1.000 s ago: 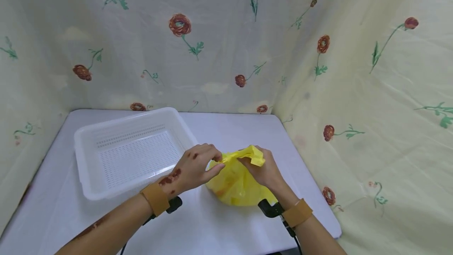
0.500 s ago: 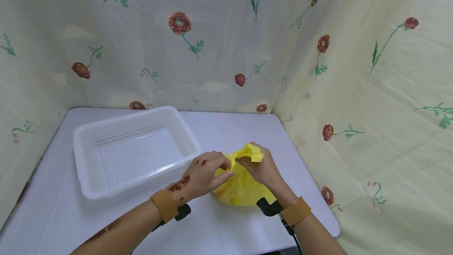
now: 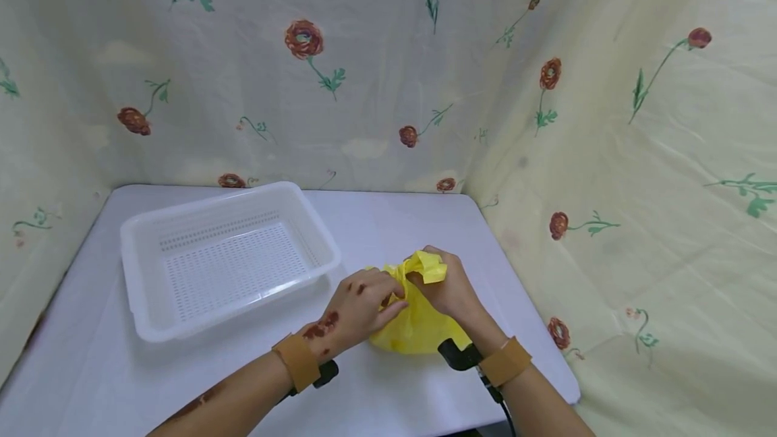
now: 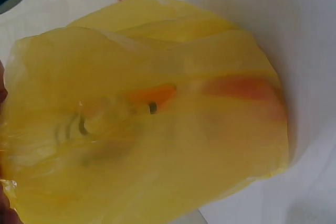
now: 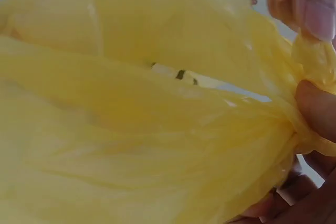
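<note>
A yellow plastic bag (image 3: 419,329) stands on the table in front of me, its top gathered into a twisted neck. My left hand (image 3: 367,301) grips the left side of that neck with thumb and fingers. The right hand (image 3: 452,288) holds the loose end at the top, which folds over its fingers. Through the thin plastic (image 4: 210,145) in the left wrist view show orange-red shapes (image 4: 155,95) and small dark marks; what they are is blurred. In the right wrist view, thumbs and fingertips pinch the bag's gathered plastic (image 5: 273,124), and a narrow gap shows between its folds.
A white plastic basket (image 3: 130,275) with a perforated floor stands on the left of the white-covered table (image 3: 388,396). Floral cloth (image 3: 364,86) hangs behind and along both sides. Each wrist wears a tan strap (image 3: 297,359) with a black camera.
My left hand has moved right along the bag's neck, closer to the right hand. The right hand has stayed nearly in place, still holding the bag's top.
</note>
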### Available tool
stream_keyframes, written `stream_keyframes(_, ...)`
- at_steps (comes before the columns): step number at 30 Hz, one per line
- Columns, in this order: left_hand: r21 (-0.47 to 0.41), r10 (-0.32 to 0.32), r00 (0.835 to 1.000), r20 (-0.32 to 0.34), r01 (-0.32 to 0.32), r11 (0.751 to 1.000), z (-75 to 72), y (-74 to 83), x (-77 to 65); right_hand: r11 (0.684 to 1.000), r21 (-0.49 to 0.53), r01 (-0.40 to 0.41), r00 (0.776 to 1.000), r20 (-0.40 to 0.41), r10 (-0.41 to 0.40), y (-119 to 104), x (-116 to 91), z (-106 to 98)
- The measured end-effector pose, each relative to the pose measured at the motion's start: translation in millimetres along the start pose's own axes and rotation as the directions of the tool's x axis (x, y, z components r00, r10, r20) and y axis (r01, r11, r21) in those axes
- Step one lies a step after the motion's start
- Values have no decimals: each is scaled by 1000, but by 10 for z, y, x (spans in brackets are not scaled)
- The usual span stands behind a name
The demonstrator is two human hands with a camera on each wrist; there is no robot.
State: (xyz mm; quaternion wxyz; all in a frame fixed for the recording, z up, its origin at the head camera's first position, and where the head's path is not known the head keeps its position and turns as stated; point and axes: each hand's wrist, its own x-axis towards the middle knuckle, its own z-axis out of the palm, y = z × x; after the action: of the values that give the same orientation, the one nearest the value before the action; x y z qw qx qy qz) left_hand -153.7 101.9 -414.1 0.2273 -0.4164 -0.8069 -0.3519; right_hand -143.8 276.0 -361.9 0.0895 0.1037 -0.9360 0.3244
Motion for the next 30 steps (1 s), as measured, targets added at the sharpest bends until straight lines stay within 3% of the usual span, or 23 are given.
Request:
stream_keyframes(5,37,10,1000,-5,-10,999,20,2,9,997,-49,59,998,-14,-60,-12,1,22)
stream_keyframes(9,80,24,1000,-8,-23,996,45,-15,10,995,-26,96,995,-13,-96,-27,0,26)
stream_keyframes(19,177,44,999,3,-43,983,87,-28,10,994,88,69,996,55,-74,-43,8,-23)
stream_keyframes(30,218,38,999,-5,-36,975,110,-46,6,991,120,58,996,63,-66,-9,-9,-12)
